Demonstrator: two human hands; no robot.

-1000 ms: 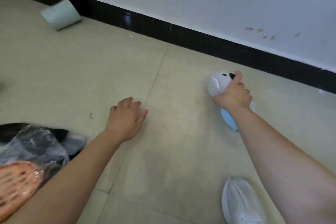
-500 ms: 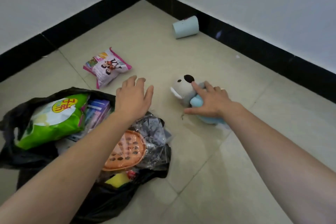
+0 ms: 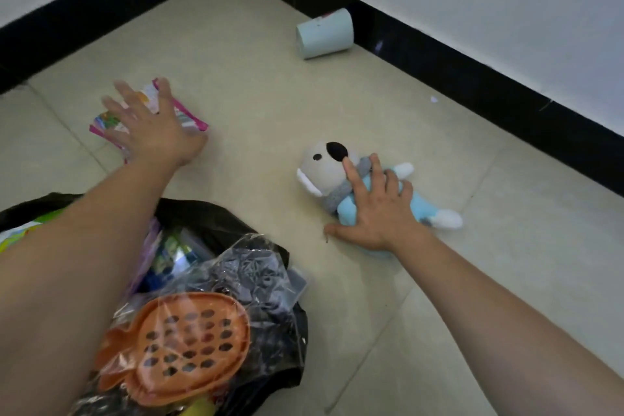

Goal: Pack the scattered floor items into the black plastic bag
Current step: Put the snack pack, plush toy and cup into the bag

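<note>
A black plastic bag [image 3: 216,216] lies open at the lower left, holding an orange perforated plastic piece [image 3: 182,344], a clear wrapped dark item and packets. My left hand [image 3: 152,125] is spread with straight fingers over a pink snack packet [image 3: 192,120] on the floor. My right hand [image 3: 374,209] lies flat with straight fingers on a plush koala [image 3: 327,172] in a blue outfit, which lies on the floor right of the bag. A pale blue cup [image 3: 324,34] lies on its side by the far wall.
Black skirting [image 3: 472,78] runs along two white walls that meet in a corner at the top. The floor is beige tile. Both my forearms reach in from the bottom edge, the left one passing over the bag.
My left hand moved forward from above the bag onto the pink packet. My right hand carried the plush koala from near the wall and set it down beside the bag, fingers now flat.
</note>
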